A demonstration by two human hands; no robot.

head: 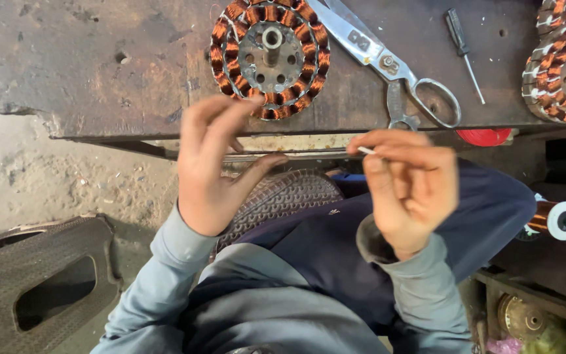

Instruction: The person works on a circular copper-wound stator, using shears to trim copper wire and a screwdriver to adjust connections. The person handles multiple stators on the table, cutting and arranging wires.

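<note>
Centre frame: left hand (209, 172) is raised, fingers spread, nothing held. Stator (270, 58) lies just above it on the bench (86, 65). Right of centre: right hand (409, 187) is pinched on a white sleeve (365, 151), long axis pointing left; scissors (388, 65) are above.

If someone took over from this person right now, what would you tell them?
Left hand: open, fingers raised, holding nothing that shows, just in front of the bench edge.
Right hand: pinching a small white sleeve at the fingertips.
Wound stator lies on the bench, scissors and screwdriver to its right, more stators at the far right. Wire spool sits low on the right.
Done: coils on the stator look wound. Left: the white piece is not on anything yet.
</note>
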